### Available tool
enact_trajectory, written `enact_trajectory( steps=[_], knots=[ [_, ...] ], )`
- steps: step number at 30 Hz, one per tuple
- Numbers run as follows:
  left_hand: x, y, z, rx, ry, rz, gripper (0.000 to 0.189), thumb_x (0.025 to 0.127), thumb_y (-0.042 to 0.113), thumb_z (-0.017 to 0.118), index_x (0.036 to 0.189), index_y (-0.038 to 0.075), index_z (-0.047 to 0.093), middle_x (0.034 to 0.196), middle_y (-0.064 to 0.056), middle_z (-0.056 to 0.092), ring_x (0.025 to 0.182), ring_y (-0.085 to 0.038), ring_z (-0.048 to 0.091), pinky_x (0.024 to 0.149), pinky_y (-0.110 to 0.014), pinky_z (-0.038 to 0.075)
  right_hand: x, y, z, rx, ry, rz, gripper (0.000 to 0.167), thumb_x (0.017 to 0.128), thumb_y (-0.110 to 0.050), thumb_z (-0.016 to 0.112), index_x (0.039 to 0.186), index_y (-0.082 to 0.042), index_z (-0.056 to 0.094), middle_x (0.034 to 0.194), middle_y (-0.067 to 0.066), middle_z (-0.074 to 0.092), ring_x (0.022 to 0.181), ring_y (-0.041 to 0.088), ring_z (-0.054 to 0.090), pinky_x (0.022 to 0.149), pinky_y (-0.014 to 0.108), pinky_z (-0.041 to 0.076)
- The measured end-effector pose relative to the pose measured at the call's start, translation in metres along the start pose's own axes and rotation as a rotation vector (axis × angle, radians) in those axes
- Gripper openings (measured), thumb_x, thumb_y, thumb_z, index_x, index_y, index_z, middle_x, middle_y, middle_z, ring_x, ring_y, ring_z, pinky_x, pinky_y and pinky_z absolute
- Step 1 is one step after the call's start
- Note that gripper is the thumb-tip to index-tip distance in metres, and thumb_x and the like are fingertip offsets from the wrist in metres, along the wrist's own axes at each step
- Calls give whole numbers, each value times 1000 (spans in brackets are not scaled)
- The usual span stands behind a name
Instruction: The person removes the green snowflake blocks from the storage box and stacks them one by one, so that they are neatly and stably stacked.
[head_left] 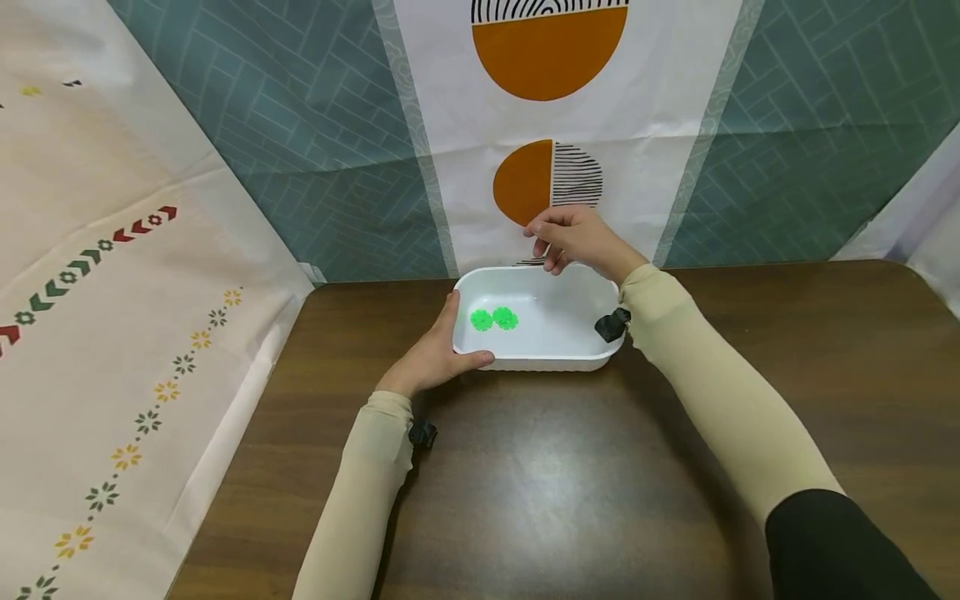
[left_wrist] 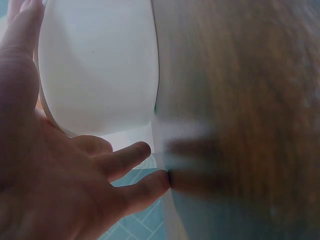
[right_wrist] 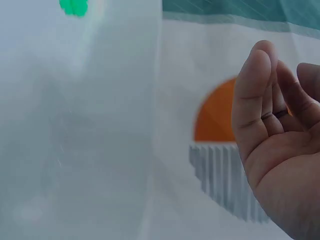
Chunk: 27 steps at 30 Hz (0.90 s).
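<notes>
A white rectangular tub (head_left: 551, 333) stands at the back of the brown table. Two small bright-green, scallop-edged discs (head_left: 493, 319) lie side by side on its floor, toward the left. My left hand (head_left: 429, 357) holds the tub's left end, thumb along the front rim and fingers at the side. The left wrist view shows this hand (left_wrist: 65, 185) against the tub's outer wall (left_wrist: 100, 65), some fingers stretched past it. Above the tub's back rim, my right hand (head_left: 577, 240) hovers. Its fingers (right_wrist: 252, 90) bend loosely in the right wrist view, with nothing visible between them and the thumb.
A cloth with orange and striped shapes (head_left: 558, 54) hangs right behind the tub, over the table's back edge. Patterned white fabric (head_left: 172, 325) borders the left side. Bare wooden tabletop (head_left: 525, 483) lies in front of the tub.
</notes>
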<state>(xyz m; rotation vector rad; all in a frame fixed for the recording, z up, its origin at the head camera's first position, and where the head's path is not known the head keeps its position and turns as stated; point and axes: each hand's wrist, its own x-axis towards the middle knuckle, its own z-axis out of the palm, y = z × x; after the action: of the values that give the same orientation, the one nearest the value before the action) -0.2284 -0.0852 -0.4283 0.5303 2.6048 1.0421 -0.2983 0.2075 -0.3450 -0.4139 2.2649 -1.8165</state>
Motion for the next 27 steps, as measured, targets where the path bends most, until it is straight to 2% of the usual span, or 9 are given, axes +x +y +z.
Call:
enact_trajectory(
  steps=[3,6,12,17,23,27],
  knots=[
    [0,-1,1,-5,-2,1,124,84,56,78,162,20,-11,169,-4,-4,146,-28,26,115,-46,27,12,8,13,30,-33,38,23,105,-17,58,114,1,68,92,21,65,63,23,63,64,35,58],
    [0,0,2,-5,-4,0,124,84,56,77,162,19,-11,169,-4,-4,146,-28,27,115,-46,27,23,20,24,-2,-84,83,27,103,-19,61,117,3,68,93,21,66,66,23,64,67,36,59],
    [1,0,1,2,-10,0,123,85,55,77,162,18,-12,169,-5,-4,144,-29,29,114,-46,29,38,41,41,-129,-239,187,31,102,-24,64,121,1,69,94,15,69,70,24,65,71,36,58],
    [0,0,1,19,-12,-1,123,85,57,76,162,19,-12,169,-5,-5,146,-29,27,115,-46,28,41,53,54,-281,-362,225,28,102,-21,63,123,-3,70,88,13,69,66,21,65,69,34,58],
    [1,-1,1,8,-11,0,123,85,59,75,162,21,-13,169,-3,-6,148,-28,24,115,-46,28,41,65,58,-524,-431,186,36,97,-13,67,133,-11,65,70,6,56,56,17,52,57,28,49],
    [1,-1,-1,13,-11,-4,123,85,58,76,162,20,-13,169,-3,-7,148,-28,23,115,-46,27,43,67,58,-604,-440,159,38,94,-13,71,131,-13,66,68,5,53,51,16,48,52,28,43]
  ],
)
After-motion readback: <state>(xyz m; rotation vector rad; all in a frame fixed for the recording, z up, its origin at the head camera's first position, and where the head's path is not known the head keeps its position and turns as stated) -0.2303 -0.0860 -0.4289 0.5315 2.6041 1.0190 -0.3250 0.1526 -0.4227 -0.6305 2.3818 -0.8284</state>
